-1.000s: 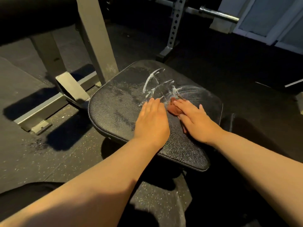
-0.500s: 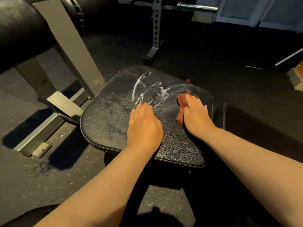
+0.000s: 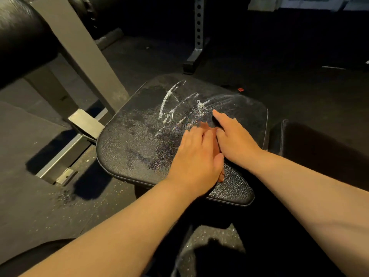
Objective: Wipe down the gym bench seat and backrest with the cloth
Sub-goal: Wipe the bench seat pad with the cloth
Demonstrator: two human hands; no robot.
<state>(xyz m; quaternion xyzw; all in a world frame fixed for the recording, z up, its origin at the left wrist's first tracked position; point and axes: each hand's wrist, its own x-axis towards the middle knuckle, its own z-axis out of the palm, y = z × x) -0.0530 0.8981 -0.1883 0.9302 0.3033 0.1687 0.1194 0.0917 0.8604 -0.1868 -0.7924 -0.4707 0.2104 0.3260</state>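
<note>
Left grip (image 3: 196, 156), right grip (image 3: 234, 140) pressing cloth (image 3: 207, 126), seat (image 3: 139, 140)

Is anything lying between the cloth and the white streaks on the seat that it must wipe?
Nothing visible stands in the way. The reddish-brown cloth lies under the left hand and right hand on the black padded leather seat. The white streaks begin just beyond it, with only bare seat between.
</note>
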